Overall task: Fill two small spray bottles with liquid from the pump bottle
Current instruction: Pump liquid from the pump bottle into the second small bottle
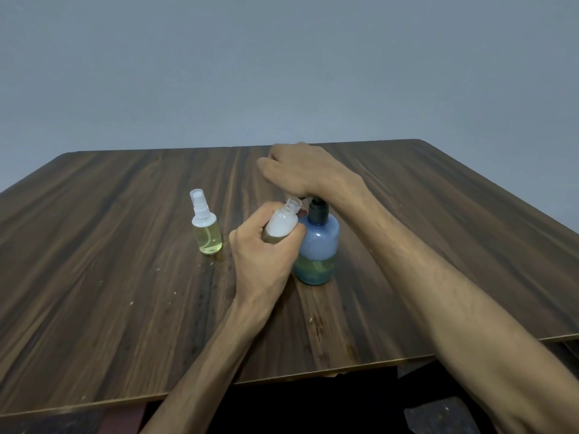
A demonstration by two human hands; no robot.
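Note:
My left hand (263,256) grips a small clear bottle (282,225) with no cap. It is tilted, and its open neck points up at the spout of the pump bottle (319,245). The pump bottle is blue, with a black pump and yellow-green liquid in its lower part, and it stands mid-table. My right hand (300,170) lies palm down on the pump head and presses it, hiding the top. A second small spray bottle (206,231), with a white sprayer on and pale yellow liquid inside, stands upright to the left.
Everything stands on a dark wood-grain table (125,261) with small pale specks on it. A plain grey wall is behind it. The table's front edge runs just below my forearms, with dark floor beneath.

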